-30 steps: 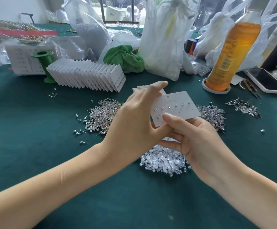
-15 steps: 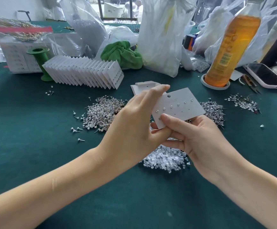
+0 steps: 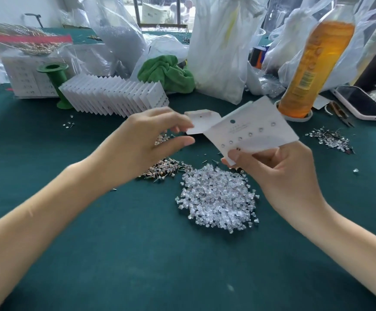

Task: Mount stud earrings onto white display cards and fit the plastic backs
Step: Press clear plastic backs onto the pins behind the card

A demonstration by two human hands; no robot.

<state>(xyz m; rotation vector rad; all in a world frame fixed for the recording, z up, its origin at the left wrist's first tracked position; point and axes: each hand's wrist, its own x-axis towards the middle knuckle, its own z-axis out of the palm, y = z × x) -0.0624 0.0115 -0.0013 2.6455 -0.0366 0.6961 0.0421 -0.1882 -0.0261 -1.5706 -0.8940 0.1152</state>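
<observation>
Nearest me, low in the frame, the dark green felt table top lies bare between my forearms; just above it at centre sits a loose heap of clear plastic earring backs, and to its left a pile of metal stud earrings half hidden under my left hand; that hand hovers with thumb and forefinger nearly together, and I cannot tell whether anything sits between them; my right hand pinches the lower corner of a white rectangular display card, thumb on its face, the card tilted above the table at centre right; a diagonal row of small clear studs runs across it below a round punched hole; just behind it lies a folded blank white card on the felt; a smaller scatter of studs lies at right; farther up, a fanned row of finished white cards stands at left beside a green plastic spool; a tall orange bottle stands on a lid at upper right; clear plastic bags, one holding grey beads, crowd the far edge around a crumpled green cloth; a phone in a pale case lies at the right edge.
</observation>
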